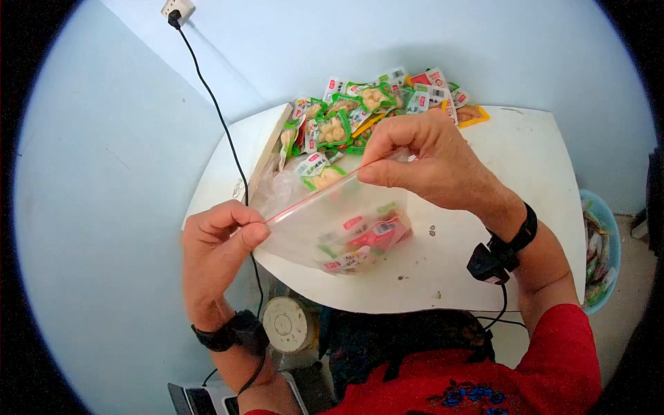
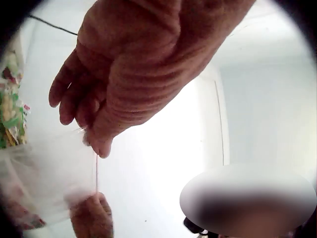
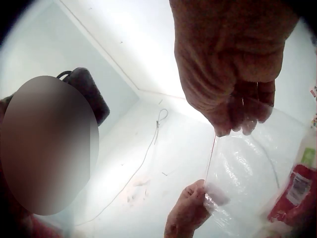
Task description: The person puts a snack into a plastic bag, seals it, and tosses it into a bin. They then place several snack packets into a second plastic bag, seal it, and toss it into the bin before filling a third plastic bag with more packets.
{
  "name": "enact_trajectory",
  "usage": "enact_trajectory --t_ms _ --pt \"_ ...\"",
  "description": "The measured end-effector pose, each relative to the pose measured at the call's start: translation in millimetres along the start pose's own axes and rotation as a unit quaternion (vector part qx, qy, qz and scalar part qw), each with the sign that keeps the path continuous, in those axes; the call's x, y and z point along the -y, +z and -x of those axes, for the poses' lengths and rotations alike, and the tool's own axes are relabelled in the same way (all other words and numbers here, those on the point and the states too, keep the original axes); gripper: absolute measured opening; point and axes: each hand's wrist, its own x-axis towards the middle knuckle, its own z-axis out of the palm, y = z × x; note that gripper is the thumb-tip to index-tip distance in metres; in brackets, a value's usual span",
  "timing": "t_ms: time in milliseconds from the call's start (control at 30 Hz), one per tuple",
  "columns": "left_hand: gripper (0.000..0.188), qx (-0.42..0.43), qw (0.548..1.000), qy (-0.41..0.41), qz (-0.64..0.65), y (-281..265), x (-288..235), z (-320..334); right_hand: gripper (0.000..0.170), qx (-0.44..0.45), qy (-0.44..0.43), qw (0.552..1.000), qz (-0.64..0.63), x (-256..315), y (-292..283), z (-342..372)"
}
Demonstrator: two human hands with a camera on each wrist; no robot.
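Observation:
A clear zip bag (image 1: 297, 238) with a red line along its top edge hangs tilted over the white table, small snack packets (image 1: 377, 235) inside it. My left hand (image 1: 218, 252) pinches the lower-left end of that edge between thumb and fingers. At the upper-right end, my right hand (image 1: 432, 159) pinches the same edge. The left wrist view has the bag (image 2: 49, 173) below my left hand (image 2: 133, 64). In the right wrist view, my right hand (image 3: 233, 64) holds the bag (image 3: 242, 173) above a red packet (image 3: 297, 193).
Many green, yellow and red snack packets (image 1: 332, 128) are piled at the back of the white table (image 1: 526, 180). Another crumpled clear bag (image 1: 277, 190) lies left of the pile. A black cable (image 1: 221, 111) crosses the left side. A blue basin (image 1: 612, 277) holds packets at right.

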Motion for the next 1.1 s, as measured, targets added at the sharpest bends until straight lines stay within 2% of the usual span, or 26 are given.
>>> enact_trajectory --t_ms 100,233,333,433,567,733,833,933,1033,1100 --pt "0.018 -0.08 0.988 0.045 -0.128 6.3 -0.1 -2.6 0.009 -0.006 -0.024 1.0 -0.004 -2.1 -0.4 -0.9" --pt "0.021 -0.114 0.953 0.177 -0.22 27.4 -24.9 -3.9 0.008 -0.002 -0.049 0.998 0.031 -0.5 2.3 -0.1" --pt "0.019 -0.115 0.944 0.185 -0.247 54.1 -32.8 -4.1 0.008 -0.002 -0.06 0.997 0.044 -0.6 5.1 0.0" --pt "0.013 -0.096 0.951 0.164 -0.244 65.3 -30.7 -7.0 0.01 -0.01 -0.066 0.997 0.046 1.0 6.3 -1.1" --pt "0.012 -0.138 0.948 0.182 -0.223 69.6 -23.1 -1.7 0.011 -0.003 -0.024 0.999 0.026 6.0 11.6 1.4" --pt "0.01 -0.126 0.948 0.192 -0.218 64.0 -17.2 8.3 0.011 -0.001 0.058 0.997 -0.041 3.5 17.9 8.5" --pt "0.01 -0.125 0.952 0.202 -0.192 63.0 -9.8 15.3 0.025 0.049 0.104 0.993 -0.014 9.7 11.8 16.9" --pt "0.009 -0.112 0.963 0.195 -0.147 63.5 -13.1 21.3 0.045 0.031 -0.028 0.995 -0.096 -2.4 15.0 28.1" --pt "0.009 -0.092 0.97 0.194 -0.115 67.4 -14.3 24.9 0.057 0.101 0.063 0.992 0.04 4.2 25.0 51.1" --pt "0.008 -0.072 0.97 0.205 -0.11 68.8 -12.9 23.3 0.039 0.129 0.123 0.983 0.034 -3.6 33.3 68.5"
